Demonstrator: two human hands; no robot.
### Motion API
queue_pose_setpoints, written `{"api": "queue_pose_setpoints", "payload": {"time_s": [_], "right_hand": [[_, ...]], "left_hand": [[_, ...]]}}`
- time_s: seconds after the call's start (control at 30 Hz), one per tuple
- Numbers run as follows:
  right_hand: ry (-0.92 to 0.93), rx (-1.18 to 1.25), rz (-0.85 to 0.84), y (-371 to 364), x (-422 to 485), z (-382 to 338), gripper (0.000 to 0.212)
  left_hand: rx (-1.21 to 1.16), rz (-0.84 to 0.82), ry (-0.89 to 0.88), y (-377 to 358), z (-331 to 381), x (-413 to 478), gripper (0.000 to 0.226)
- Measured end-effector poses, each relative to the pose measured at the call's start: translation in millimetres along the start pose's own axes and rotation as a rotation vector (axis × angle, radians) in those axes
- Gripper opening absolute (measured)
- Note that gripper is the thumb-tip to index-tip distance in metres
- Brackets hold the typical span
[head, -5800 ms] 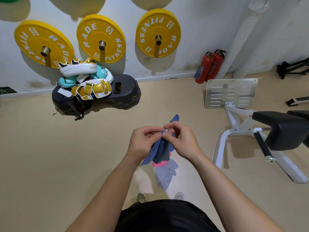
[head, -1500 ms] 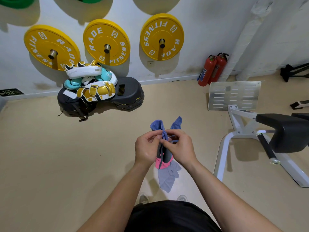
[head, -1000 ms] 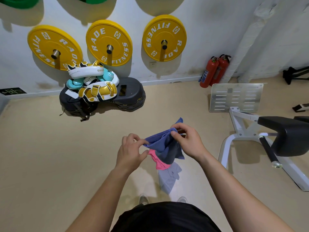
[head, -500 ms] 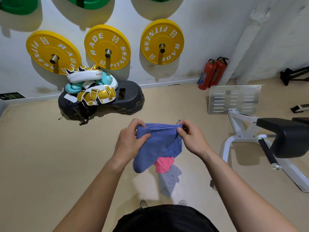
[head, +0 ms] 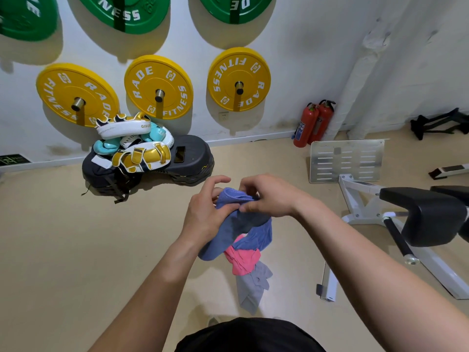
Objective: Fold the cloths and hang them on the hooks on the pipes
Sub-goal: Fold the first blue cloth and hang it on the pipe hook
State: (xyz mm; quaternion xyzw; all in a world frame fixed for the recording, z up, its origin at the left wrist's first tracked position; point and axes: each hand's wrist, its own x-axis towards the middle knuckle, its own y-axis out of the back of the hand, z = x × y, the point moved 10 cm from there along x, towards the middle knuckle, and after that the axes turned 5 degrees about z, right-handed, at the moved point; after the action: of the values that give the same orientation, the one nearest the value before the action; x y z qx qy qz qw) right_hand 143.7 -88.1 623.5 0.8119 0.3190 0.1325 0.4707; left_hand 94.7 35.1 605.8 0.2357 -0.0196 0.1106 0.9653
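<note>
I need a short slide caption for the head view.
Both hands, left hand and right hand, fold a blue cloth above pink cloth.

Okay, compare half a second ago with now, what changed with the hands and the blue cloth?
The blue cloth, then stretched flat between both hands, is now bunched: the left hand and right hand have come together at its top edge, both still gripping. The view tilted up, showing green plates. The pink cloth and grey cloth still hang beneath.
</note>
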Motion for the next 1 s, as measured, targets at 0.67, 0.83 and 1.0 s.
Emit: {"api": "queue_pose_setpoints", "payload": {"time_s": [0.67, 0.83, 1.0], "right_hand": [[0.12, 0.157, 0.301, 124, 7, -34, 0.019], [-0.08, 0.074, 0.472, 132, -4, 42, 0.022], [-0.377, 0.232, 0.58, 92, -33, 122, 0.026]], "left_hand": [[-0.094, -0.198, 0.378, -60, -103, -39, 0.026], [-0.152, -0.063, 0.397, -10, -122, -31, 0.012], [-0.27, 0.166, 0.437, 51, -131, -11, 0.008]]}}
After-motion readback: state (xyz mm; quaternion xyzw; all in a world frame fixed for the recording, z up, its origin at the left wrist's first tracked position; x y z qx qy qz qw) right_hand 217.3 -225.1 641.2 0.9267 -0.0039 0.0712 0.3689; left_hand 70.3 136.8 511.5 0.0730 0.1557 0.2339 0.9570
